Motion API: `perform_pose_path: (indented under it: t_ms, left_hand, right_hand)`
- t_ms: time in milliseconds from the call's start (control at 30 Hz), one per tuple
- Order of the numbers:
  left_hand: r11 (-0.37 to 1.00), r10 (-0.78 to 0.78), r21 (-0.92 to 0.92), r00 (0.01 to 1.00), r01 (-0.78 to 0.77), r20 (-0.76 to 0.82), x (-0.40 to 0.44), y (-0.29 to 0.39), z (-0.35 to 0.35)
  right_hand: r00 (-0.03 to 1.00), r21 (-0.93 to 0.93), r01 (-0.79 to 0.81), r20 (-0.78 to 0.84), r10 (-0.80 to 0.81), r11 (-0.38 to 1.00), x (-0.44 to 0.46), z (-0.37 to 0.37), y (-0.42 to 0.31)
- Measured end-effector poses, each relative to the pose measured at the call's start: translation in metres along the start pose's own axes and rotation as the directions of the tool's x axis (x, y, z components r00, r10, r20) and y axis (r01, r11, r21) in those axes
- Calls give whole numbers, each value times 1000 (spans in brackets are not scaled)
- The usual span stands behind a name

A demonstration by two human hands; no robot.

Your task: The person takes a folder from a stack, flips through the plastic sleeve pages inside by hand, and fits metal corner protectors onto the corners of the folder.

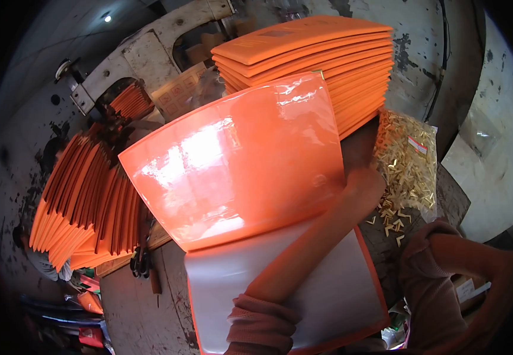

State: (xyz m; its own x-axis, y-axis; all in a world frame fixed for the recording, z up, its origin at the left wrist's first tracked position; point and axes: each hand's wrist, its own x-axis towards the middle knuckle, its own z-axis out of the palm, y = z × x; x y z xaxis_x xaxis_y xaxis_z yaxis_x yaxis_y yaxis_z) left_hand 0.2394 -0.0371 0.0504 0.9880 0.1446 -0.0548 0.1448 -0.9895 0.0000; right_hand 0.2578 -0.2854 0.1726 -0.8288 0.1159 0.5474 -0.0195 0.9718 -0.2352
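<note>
A glossy orange folder cover [268, 160] stands raised, with a gold corner piece at its top. Below it lies a pale inner panel [232, 284] with orange edges. My left forearm crosses this panel, and my left hand [366, 186] is at the cover's right edge, beside a clear bag of gold corner pieces [407, 165]. Its fingers are blurred and in shadow, so what they hold is unclear. Several loose gold corners [398, 225] lie below the bag. At the lower right a bent bare arm and a rolled sleeve show, without a visible hand.
Behind the cover rises a tall stack of orange folders [309, 47]. More folders [84, 201] stand fanned at the left. Black-handled scissors [140, 263] and a wooden-handled tool [156, 282] are near the table's left side. A worn metal machine [144, 56] stands at the back.
</note>
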Motion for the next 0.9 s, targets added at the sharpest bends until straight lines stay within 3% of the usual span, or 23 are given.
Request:
perform_pose_path:
  t_ms: [267,433,567,633,667,733,767,833,900]
  left_hand:
    - [1000,-21,4,1000,21,19,-3,0,-4]
    - [1000,-8,10,991,10,-137,-10,1,-15]
    - [1000,31,4,996,-31,-83,-18,-2,-41]
    - [998,54,2,969,-55,-243,-21,-4,-46]
    - [998,54,2,969,-55,-243,-22,-8,-48]
    - [974,151,-98,907,-205,-393,-23,-16,-54]
    - [974,151,-97,907,-205,-393,-26,-18,-56]
    - [930,153,-198,817,-309,-556,-39,-14,-75]
    - [860,123,-341,804,-378,-582,-61,-12,-106]
  right_hand:
    - [1000,3,7,-14,-7,1000,0,4,-5]
    - [1000,0,10,-30,-10,1000,-3,6,-7]
    - [999,9,22,-29,-21,1000,-2,7,-7]
    - [999,14,20,-28,-19,1000,-2,8,-6]
    - [999,17,22,-29,-21,1000,-1,9,-6]
    - [999,17,18,-29,-17,1000,-3,8,-5]
    - [999,18,19,-28,-19,1000,-3,8,-5]
    - [1000,19,14,-26,-13,1000,-2,6,-1]
    - [1000,17,12,-20,-11,1000,-3,4,-1]
